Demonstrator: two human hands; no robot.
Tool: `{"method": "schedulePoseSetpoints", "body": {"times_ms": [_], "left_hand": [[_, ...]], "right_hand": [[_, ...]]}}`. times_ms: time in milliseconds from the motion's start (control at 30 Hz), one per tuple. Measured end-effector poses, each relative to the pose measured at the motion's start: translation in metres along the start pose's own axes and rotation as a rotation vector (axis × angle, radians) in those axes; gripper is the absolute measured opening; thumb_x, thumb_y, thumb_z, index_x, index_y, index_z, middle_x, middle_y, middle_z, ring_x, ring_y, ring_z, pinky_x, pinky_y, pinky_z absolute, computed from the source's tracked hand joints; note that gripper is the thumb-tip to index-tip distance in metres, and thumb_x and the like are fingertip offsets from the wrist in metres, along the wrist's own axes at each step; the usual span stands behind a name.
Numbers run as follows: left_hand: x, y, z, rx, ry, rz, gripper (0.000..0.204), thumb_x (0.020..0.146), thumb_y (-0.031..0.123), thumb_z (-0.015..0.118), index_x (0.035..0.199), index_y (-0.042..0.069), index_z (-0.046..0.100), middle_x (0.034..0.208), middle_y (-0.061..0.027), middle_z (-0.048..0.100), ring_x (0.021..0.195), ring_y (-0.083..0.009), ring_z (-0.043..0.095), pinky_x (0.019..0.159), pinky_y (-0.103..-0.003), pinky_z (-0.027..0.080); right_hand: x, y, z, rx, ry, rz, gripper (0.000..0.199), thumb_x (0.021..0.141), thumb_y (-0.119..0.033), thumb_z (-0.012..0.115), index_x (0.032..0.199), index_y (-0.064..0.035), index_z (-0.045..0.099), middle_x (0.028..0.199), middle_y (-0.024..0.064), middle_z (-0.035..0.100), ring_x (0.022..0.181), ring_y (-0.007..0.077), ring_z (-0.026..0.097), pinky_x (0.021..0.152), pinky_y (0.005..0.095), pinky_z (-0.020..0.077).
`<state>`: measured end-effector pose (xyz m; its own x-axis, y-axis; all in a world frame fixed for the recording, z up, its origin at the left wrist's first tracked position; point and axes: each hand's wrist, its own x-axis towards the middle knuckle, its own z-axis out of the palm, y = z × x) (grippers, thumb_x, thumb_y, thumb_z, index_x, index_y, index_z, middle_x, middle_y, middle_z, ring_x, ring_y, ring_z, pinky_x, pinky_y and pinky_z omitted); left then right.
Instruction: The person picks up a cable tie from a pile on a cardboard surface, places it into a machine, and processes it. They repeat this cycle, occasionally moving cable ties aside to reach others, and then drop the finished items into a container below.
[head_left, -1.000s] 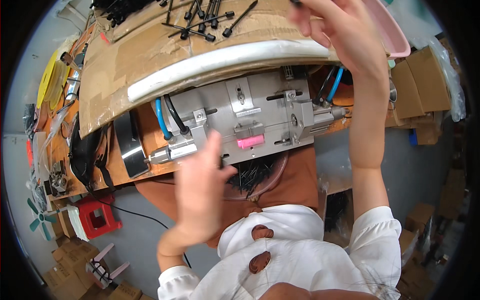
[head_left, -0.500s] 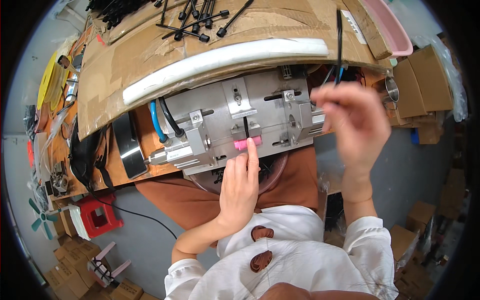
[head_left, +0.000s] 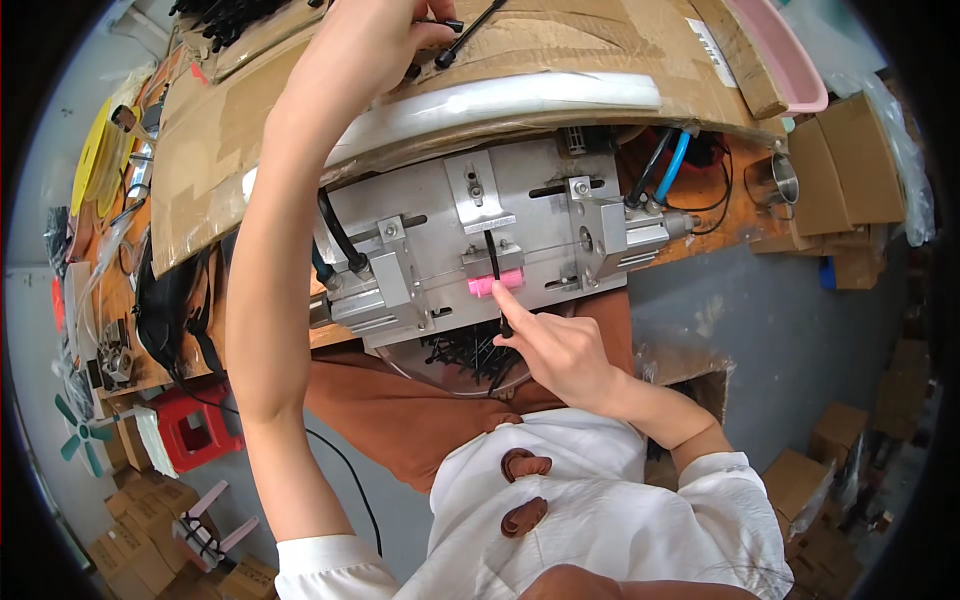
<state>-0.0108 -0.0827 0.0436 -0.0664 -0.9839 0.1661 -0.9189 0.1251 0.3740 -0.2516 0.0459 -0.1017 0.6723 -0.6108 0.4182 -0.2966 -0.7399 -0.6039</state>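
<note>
1. Right hand (head_left: pixel 565 358) first, since that's the one I can read best from here. Its index finger is stretched out, the tip resting on the black rod (head_left: pixel 494 262) where it crosses the pink block (head_left: pixel 480 288). The other fingers are curled in.
2. The thumb is close by the rod's near end, just below the index finger. Can't tell if it's actually pinching the rod or only beside it.
3. The rod itself lies across the middle of the metal fixture (head_left: pixel 535 250). It runs from the slotted bracket (head_left: pixel 470 195), over the pink block and past the fixture's front edge, so it's directly under my right fingertip.
4. Left hand (head_left: pixel 405 35) is way up over the cardboard (head_left: pixel 600 50), partly cut off at the top edge. Its fingers are bent right at a black rod head, with a loose rod (head_left: pixel 470 35) just beside. I honestly can't tell how far open they are or whether they've got hold of anything.
5. Around that: a white strip (head_left: pixel 540 95) along the cardboard's edge, a bowl (head_left: pixel 395 370) of more rods below the fixture, and a metal cup (head_left: pixel 772 182) off right on the bench (head_left: pixel 740 228).
</note>
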Motion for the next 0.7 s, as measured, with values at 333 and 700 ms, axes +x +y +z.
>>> {"method": "schedulePoseSetpoints", "body": {"times_ms": [333, 700], "left_hand": [[-0.101, -0.009, 0.009, -0.114, 0.315, 0.054, 0.019, 0.078, 0.011, 0.071, 0.092, 0.001, 0.062, 0.08, -0.0092, 0.054, 0.071, -0.0225, 0.054, 0.066, -0.032, 0.045], [-0.22, 0.082, 0.126, -0.069, 0.34, -0.022, 0.066, 0.072, -0.002, 0.071, 0.133, -0.007, 0.047, 0.092, -0.0115, 0.055, 0.081, -0.0239, 0.051, 0.073, -0.033, 0.045]], "right_hand": [[0.061, 0.001, -0.059, -0.247, 0.043, -0.347, 0.047, 0.075, -0.011, 0.067, 0.121, -0.0015, 0.06, 0.068, 0.0012, 0.05, 0.053, 0.0112, 0.054, 0.041, 0.0264, 0.0415], [0.228, 0.035, -0.097, -0.078, -0.109, -0.275, 0.019, 0.081, -0.005, 0.061, 0.099, 0.002, 0.065, 0.08, 0.0228, 0.065, 0.078, 0.0322, 0.066, 0.07, 0.0382, 0.051]]}}
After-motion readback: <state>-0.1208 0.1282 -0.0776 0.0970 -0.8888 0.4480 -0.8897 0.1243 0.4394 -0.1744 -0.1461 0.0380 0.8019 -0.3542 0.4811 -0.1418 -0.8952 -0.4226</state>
